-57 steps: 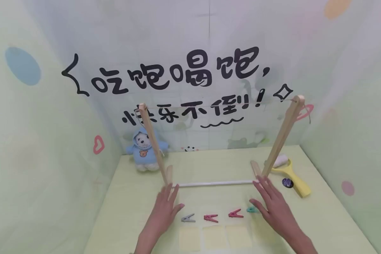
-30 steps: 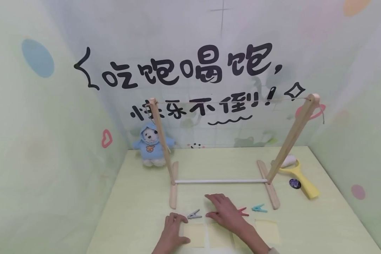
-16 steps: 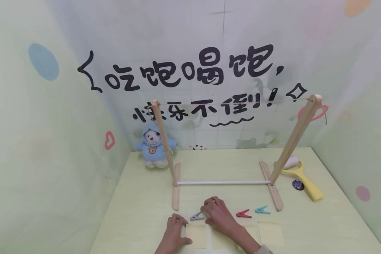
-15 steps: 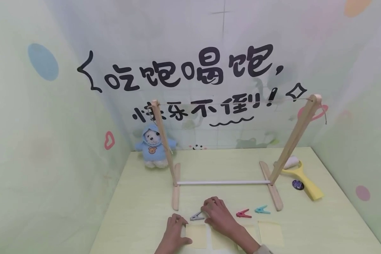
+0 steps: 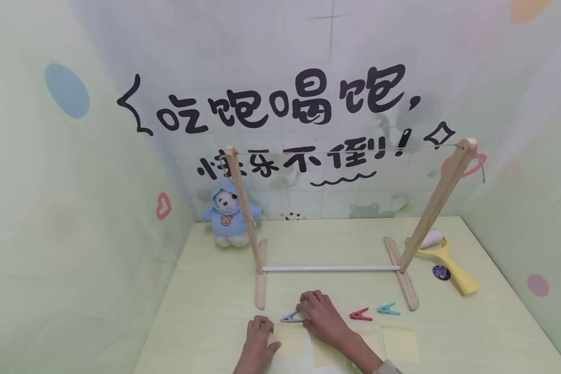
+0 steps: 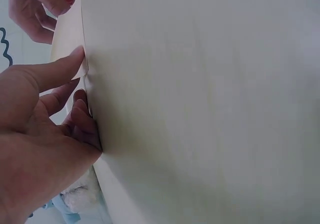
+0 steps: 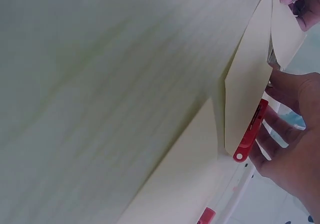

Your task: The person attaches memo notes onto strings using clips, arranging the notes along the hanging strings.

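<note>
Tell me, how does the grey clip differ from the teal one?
The grey clip is a dull grey, while the teal clip is blue-green. The right hand has its fingers at the grey clip's open end, partly covering it; the teal clip lies untouched, in full view. Both have the same V-like shape.

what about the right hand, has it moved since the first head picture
Yes, the right hand has moved left, away from the roller, to the grey clip.

"吃饱喝饱, 快乐不倒!" on backdrop (image 5: pixel 262 57)
</note>
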A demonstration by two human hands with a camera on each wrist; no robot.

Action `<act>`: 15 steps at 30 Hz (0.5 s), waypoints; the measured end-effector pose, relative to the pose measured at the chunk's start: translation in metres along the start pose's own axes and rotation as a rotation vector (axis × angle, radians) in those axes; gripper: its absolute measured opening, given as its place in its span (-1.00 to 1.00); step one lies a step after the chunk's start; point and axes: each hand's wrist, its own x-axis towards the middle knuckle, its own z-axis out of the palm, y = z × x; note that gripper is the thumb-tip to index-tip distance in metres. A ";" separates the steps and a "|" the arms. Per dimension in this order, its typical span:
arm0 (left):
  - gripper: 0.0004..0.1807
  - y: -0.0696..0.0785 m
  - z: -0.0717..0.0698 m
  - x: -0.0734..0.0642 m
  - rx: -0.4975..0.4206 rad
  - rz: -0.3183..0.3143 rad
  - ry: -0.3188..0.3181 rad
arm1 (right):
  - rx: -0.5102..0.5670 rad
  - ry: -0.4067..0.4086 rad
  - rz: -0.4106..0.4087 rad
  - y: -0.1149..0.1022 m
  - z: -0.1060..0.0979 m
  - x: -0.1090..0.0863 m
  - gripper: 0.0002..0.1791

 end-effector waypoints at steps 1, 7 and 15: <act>-0.74 0.000 0.001 -0.001 -0.005 0.000 0.004 | 0.006 0.001 0.004 0.000 0.000 0.000 -0.64; -0.83 -0.001 0.003 -0.002 -0.017 0.033 0.040 | 0.102 0.012 0.057 0.000 0.000 0.000 -0.68; -0.89 0.005 0.003 -0.003 -0.017 -0.001 0.058 | 0.222 0.112 0.127 -0.001 0.001 0.001 -0.71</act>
